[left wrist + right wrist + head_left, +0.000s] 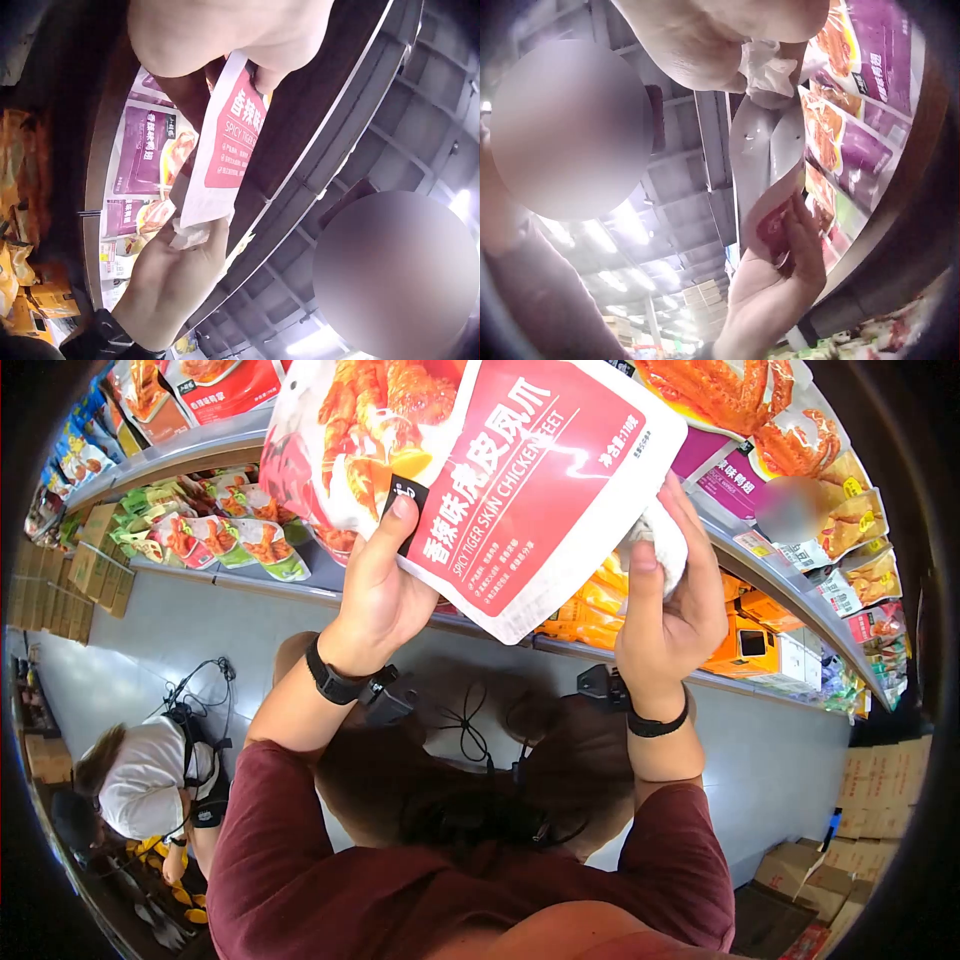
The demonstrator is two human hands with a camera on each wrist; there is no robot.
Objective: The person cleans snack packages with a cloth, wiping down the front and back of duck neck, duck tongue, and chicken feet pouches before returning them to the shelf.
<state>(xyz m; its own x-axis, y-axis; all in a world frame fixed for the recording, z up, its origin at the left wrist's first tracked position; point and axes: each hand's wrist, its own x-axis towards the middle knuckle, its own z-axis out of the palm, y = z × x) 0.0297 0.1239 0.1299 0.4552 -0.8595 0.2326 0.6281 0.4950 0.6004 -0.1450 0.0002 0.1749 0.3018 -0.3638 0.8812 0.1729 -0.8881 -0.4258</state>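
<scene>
A red and white "Spicy Tiger Skin Chicken Feet" bag (pixel 540 490) is held up, tilted, in the head view. The left hand (pixel 385 585) grips its lower left side, thumb on the front. At its right edge the right hand (pixel 675 600) pinches a crumpled white tissue (pixel 660 545) against the bag. In the left wrist view the bag (pixel 217 161) stands nearly edge-on, the right hand (pixel 176 274) at its lower end with the tissue (pixel 189 236). The right wrist view shows the bag's silvery underside (pixel 761 150), the tissue (pixel 769 67) and the left hand (pixel 780 285) gripping the far end.
Shelves (pixel 225 435) of packaged snacks curve across behind the bag, with purple bags (pixel 146 154) among them. Orange boxes (pixel 745 645) stand on a lower shelf. A person in a white shirt (pixel 155 780) is at the left; cartons (pixel 880 790) are stacked at the right.
</scene>
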